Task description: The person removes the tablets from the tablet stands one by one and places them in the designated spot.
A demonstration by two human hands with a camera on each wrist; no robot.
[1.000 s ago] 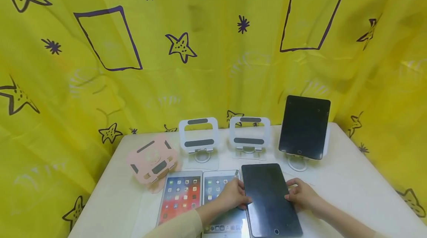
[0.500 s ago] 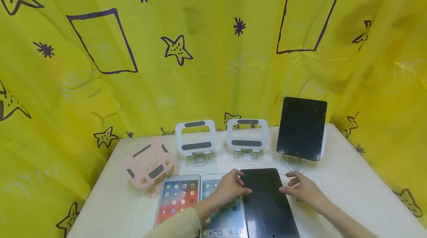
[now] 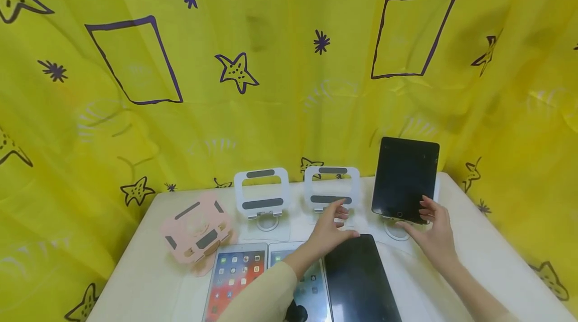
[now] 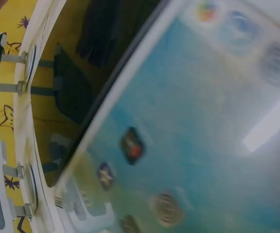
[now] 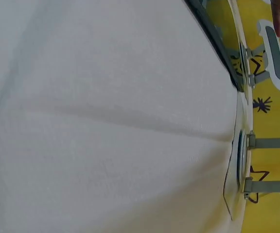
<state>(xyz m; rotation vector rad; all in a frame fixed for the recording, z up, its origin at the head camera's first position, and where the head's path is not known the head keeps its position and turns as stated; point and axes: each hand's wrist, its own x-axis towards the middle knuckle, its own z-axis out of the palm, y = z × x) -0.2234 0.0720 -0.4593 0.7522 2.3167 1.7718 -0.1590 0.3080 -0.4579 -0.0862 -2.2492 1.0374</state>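
Observation:
My right hand (image 3: 432, 231) is at the lower right of a black tablet (image 3: 404, 176) standing on a stand, thumb and fingers spread, fingertips overlapping its lower corner. My left hand (image 3: 328, 229) hovers over the top end of a second black tablet (image 3: 358, 277) lying flat, fingers loosely bent with nothing between them. Behind the left hand stands a bare white tablet stand (image 3: 331, 199) with grey pads. Beside the flat black tablet lies a white-framed tablet (image 4: 203, 121) with app icons, partly covered by the left forearm.
Another white tablet (image 3: 237, 272) with a red and blue screen lies to the left. A second white stand (image 3: 262, 204) and a pink stand (image 3: 198, 231) are behind it. The white table (image 3: 131, 282) ends at a yellow patterned curtain (image 3: 271, 111).
Both hands have left the sides of the flat black tablet. The right has moved up to the standing tablet, the left forward toward the middle stand. The head view has shifted slightly.

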